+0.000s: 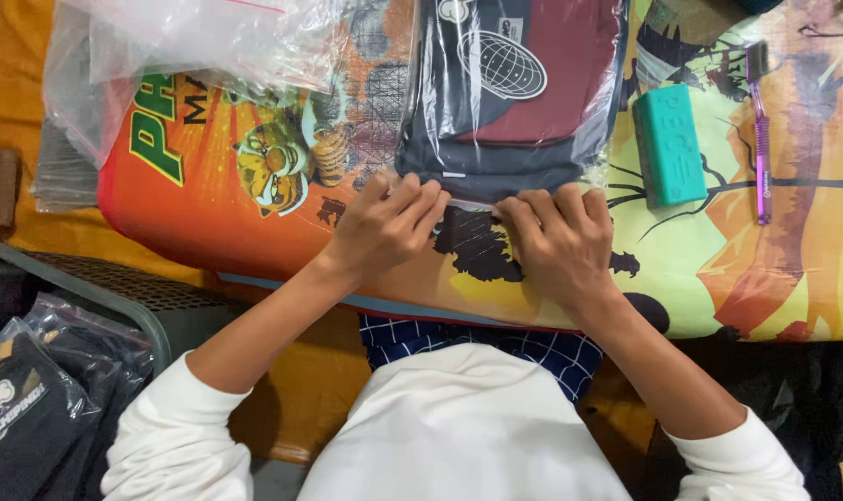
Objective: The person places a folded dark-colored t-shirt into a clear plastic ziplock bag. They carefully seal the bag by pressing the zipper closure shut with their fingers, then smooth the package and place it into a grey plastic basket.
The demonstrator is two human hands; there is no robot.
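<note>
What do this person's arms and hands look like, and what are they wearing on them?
Both hands, the left hand and the right hand, are bare: no gloves, rings or watch visible. The forearms are uncovered, with white long sleeves pushed up to about the elbows. The sleeves are plain, soft fabric without markings.

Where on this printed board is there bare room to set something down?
Free: the strip between the left hand and the empty clear bags, and the patch right of the right hand, below the teal block and purple toothbrush. Crowded: the middle, where both hands press the bagged garment.
</note>
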